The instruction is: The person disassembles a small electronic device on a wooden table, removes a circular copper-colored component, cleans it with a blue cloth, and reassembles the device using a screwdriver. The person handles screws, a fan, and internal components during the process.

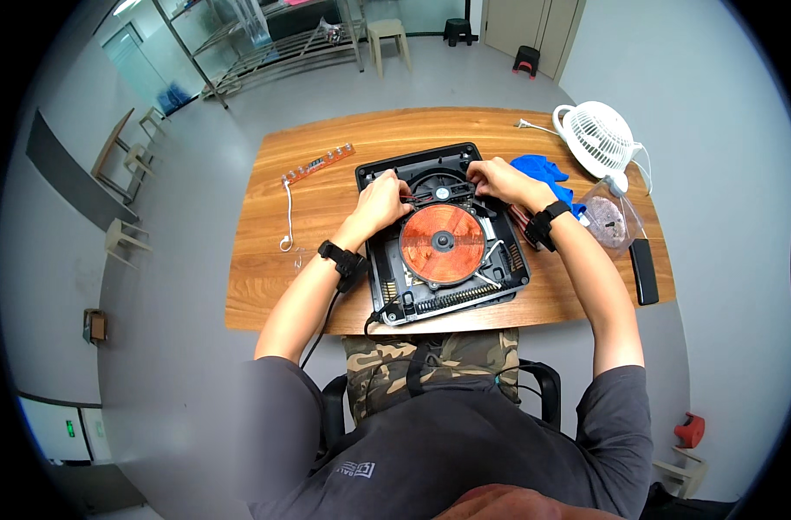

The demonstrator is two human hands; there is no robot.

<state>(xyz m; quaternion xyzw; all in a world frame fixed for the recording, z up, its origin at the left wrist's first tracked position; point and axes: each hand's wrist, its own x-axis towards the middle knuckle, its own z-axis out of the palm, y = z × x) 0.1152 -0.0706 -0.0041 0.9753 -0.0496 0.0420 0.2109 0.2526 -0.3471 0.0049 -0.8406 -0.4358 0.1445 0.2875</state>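
Note:
An opened black appliance housing (pixel 384 267) lies on the wooden table, with a round copper coil (pixel 426 247) in its middle and a black fan (pixel 440 195) with thin wires behind the coil. My left hand (pixel 380 199) is closed at the fan's left edge, fingertips pinched on it. My right hand (pixel 498 180) grips the fan's right side with bent fingers; the exact points of contact are partly hidden. Some red-handled items (pixel 524 224) lie partly under my right forearm, beside the housing. A black cord (pixel 374 322) leaves the housing's front left corner.
The table (pixel 265 295) also holds an orange board with a white cord (pixel 317 165) at left. On the right are a white fan (pixel 599 134), blue cloth (pixel 538 169), clear container (pixel 610 221) and black rectangular object (pixel 644 273). Shelving (pixel 274 69) and stools (pixel 385 30) stand behind.

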